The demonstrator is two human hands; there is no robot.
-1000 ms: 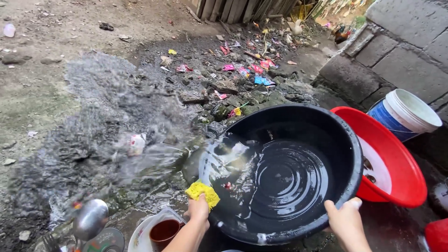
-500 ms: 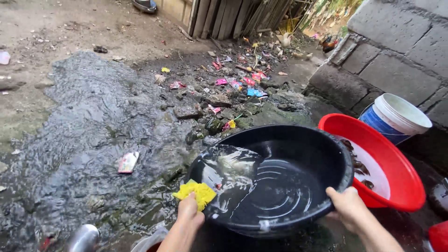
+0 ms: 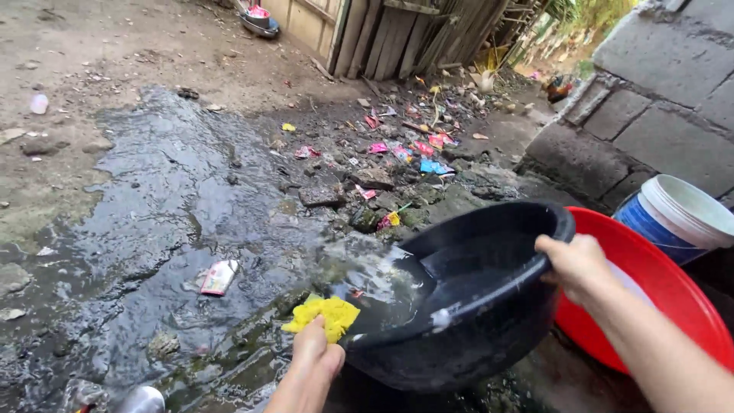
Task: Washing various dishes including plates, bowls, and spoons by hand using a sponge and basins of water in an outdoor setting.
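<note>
Two hands are shown gripping a black basin (image 3: 466,306), tipped away from the wearer so that its water runs out over the low edge. The left hand (image 3: 317,352) is closed on the near rim, with a yellow sponge (image 3: 325,315) pinched against that rim by the fingers; the sponge is apparently kept there so that it stays in hand while the basin is tilted. The right hand (image 3: 577,264) is closed over the raised far rim, thumb on top, evidently bearing the lift. Just beyond the right hand, a red basin (image 3: 657,283) is seen behind the black one, and past it a blue bucket with a white rim (image 3: 673,218) stands against a grey block wall (image 3: 650,99). Ahead of the left hand, wet dark ground (image 3: 168,206) is spread with pooled water, and a small pale wrapper (image 3: 219,277) lies in it. Farther out, coloured litter (image 3: 413,149) is scattered among stones, and a wooden fence (image 3: 397,34) closes the view.
</note>
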